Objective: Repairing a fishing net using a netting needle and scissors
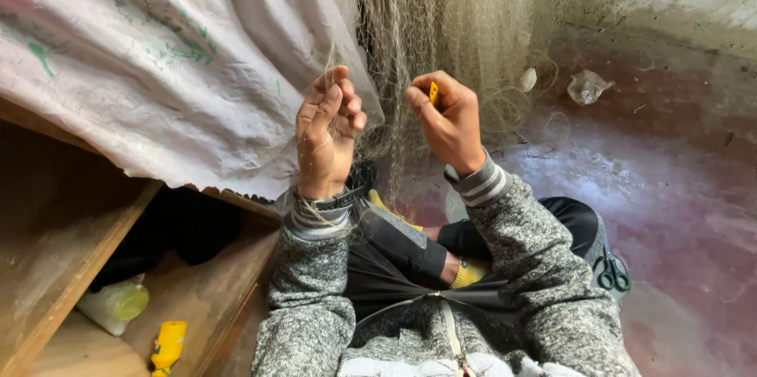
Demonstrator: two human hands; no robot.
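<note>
— How far has the fishing net [449,22] been worked?

— Its hanging mesh is pinched by the left hand [325,136]; a yellow netting needle [433,92] is gripped by the right hand [448,121]. Much mesh is left.

A rough home workspace (net-mending corner): hanging fishing net [441,22], concrete floor [678,188].

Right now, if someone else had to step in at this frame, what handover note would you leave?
Left hand: raised, fingers pinched on strands of the fine fishing net hanging in front.
Right hand: closed grip on a small yellow tool, held at the net beside the left hand.
Nearby: scissors on the floor by the right knee; a yellow object and a plastic bottle on the wooden shelf to the left.
Done and left: net work is mid-way; how much is finished cannot be told.
</note>
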